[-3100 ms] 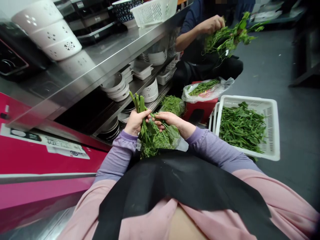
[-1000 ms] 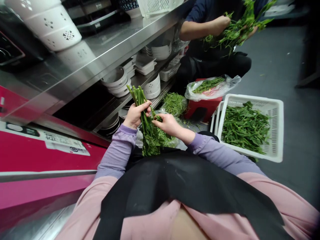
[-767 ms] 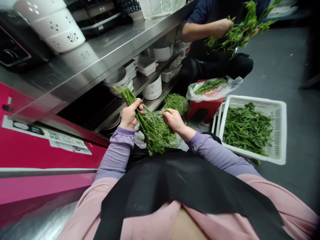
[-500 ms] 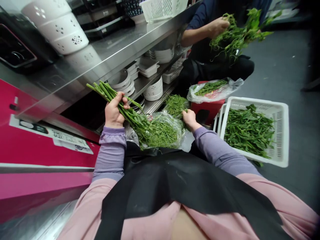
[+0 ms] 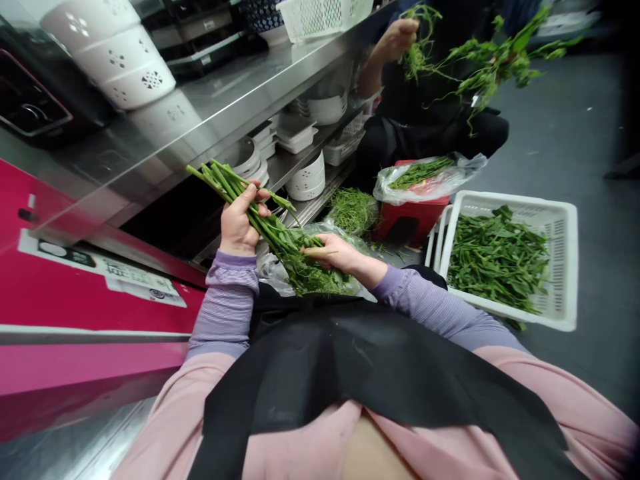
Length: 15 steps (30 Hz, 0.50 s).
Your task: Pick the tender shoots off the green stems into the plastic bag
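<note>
My left hand (image 5: 243,217) is wrapped round a bundle of green stems (image 5: 273,230), whose cut ends point up to the left and whose leaves hang down to the right. At the leafy end, my right hand (image 5: 336,257) has its fingers pressed together on some of the greens. Under both hands lies a clear plastic bag (image 5: 283,281) with greens, partly hidden. Beyond my right hand is a heap of thin green tendrils (image 5: 353,210). A white basket (image 5: 563,267) on the right holds leafy greens (image 5: 497,260).
Across from me a crouching person holds tangled greens (image 5: 495,63). Between us stands a red box (image 5: 400,220) with a plastic bag of greens (image 5: 423,179) on top. A steel counter (image 5: 240,87) with shelves of white dishes (image 5: 306,179) runs along the left.
My right hand has moved left from the tendril heap to the bundle's leafy end. My left hand and the bundle have shifted slightly right. The other person's hands have moved apart, stretching the tangled greens.
</note>
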Tool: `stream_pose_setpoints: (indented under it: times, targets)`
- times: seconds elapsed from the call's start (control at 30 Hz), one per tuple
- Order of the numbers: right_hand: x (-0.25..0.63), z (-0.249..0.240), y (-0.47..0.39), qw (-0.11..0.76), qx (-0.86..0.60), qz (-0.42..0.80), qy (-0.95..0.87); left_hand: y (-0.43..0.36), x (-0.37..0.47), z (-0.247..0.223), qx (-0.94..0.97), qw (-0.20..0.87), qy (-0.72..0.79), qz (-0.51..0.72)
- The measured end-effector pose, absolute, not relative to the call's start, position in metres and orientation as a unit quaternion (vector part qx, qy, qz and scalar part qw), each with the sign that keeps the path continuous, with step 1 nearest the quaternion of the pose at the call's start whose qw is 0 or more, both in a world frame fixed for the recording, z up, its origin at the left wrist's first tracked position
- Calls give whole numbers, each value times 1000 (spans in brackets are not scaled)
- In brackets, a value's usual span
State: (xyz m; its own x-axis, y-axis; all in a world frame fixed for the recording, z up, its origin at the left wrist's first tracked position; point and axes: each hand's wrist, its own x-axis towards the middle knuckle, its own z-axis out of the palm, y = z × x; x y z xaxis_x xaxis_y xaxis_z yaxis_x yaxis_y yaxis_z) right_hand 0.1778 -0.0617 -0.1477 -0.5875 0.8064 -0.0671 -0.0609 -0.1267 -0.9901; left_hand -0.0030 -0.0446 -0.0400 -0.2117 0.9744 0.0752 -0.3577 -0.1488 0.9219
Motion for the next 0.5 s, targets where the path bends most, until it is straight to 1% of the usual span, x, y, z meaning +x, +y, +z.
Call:
stream_pose_setpoints:
  times: [0.1, 0.23, 0.33, 0.43, 0.5]
  targets:
    - [184, -161, -64, 355, -272, 758, -476, -42, -10, -41, 363, 491, 422, 670]
    - [200, -167, -68, 305, -204, 826, -429, -38, -18, -44, 329, 495, 442, 672]
    - [209, -166, -69, 299, -180, 821, -452, -38, -20, -45, 314, 506, 448, 667]
    - [212, -168, -65, 360, -195, 786, -462, -42, -18, -46, 324, 507, 450, 660]
    - [213, -174, -60, 409, -249, 723, -499, -45, -15, -47, 336, 497, 448, 663]
